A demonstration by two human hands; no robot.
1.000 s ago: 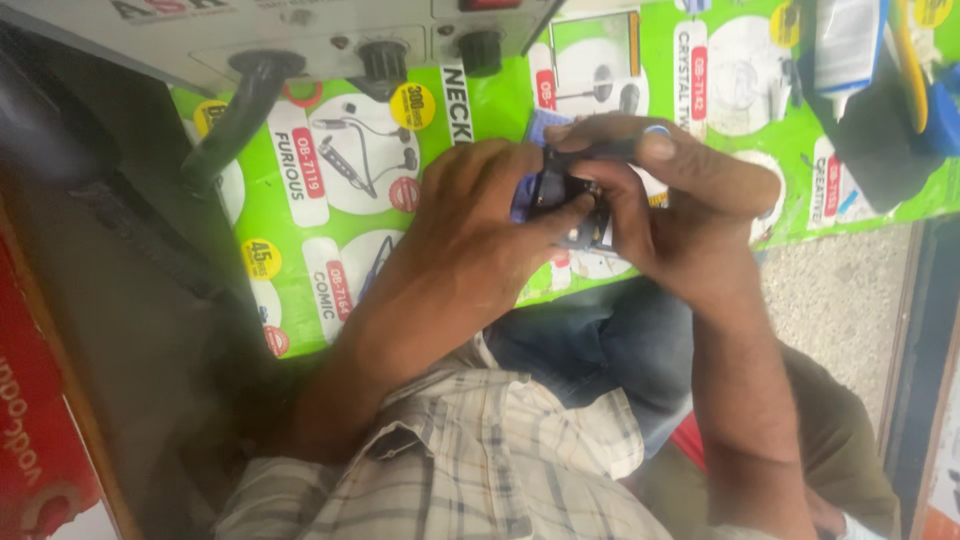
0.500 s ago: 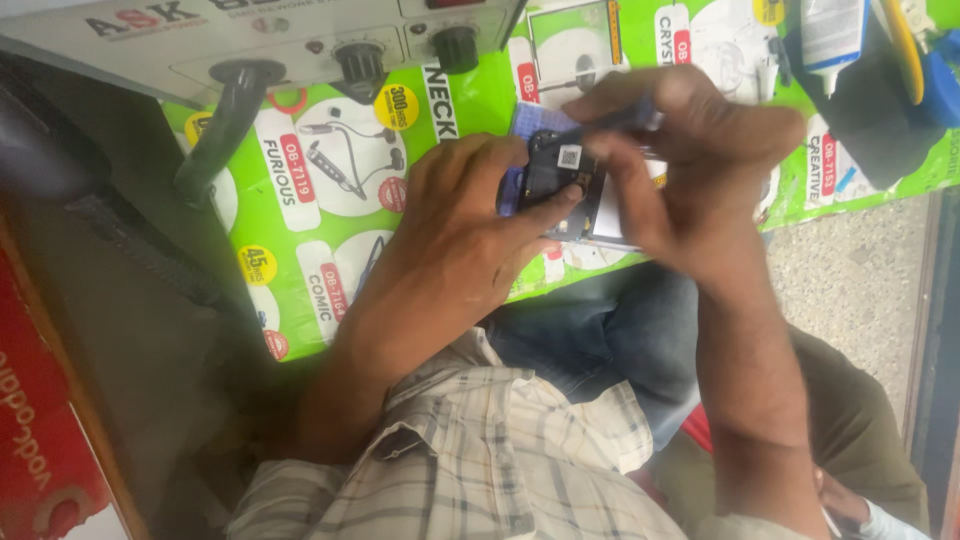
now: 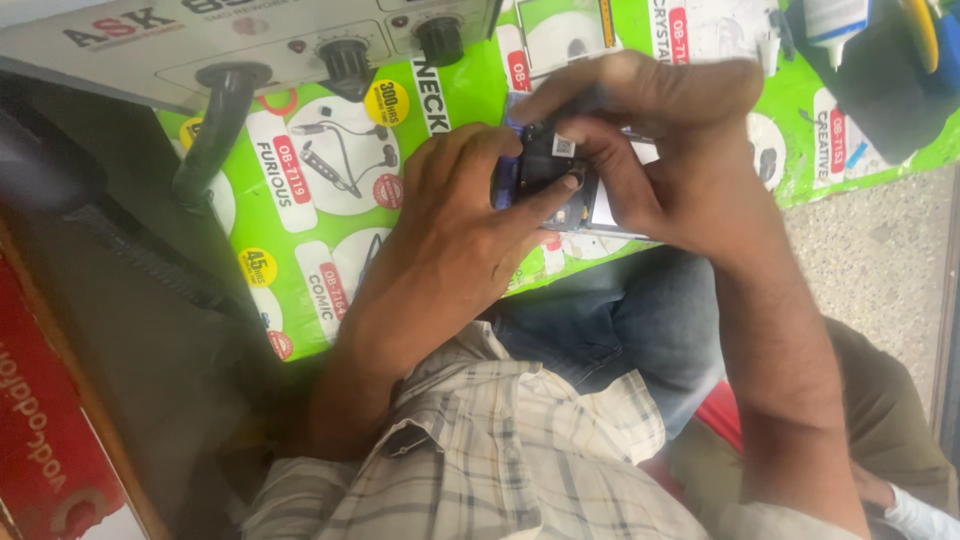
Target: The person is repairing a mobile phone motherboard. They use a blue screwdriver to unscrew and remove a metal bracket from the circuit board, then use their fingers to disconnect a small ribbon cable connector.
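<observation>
Device: small dark gadget (image 3: pixel 548 175), seemingly an opened phone or like electronic part, held above the bright green printed sheet (image 3: pixel 330 250) and just over the person's blue-jeaned knee (image 3: pixel 620 320).
Left hand (image 3: pixel 455 225): wrapped round the gadget's near side, with one fingertip (image 3: pixel 572 182) pressed onto its upper face.
Right hand (image 3: pixel 670 150): cupped over the gadget's far side, fingers curled down on it, so both hands hold the one piece.
Key relation: the gadget sits between the two palms, touching both; its long axis seems to run across the view, though the fingers hide most of it. Neither hand is clearly nearer.
Sheet: green, with white ovals and rounded panels picturing earphones, plus red and yellow round badges.
Machine: grey box (image 3: pixel 200 40) at the top edge, with black knobs (image 3: pixel 345 60) and a black hose (image 3: pixel 215 120) leading down.
Left edge: red carton (image 3: pixel 40 420) with pale lettering.
Top right: dark holder (image 3: pixel 880 70) with a white bottle.
</observation>
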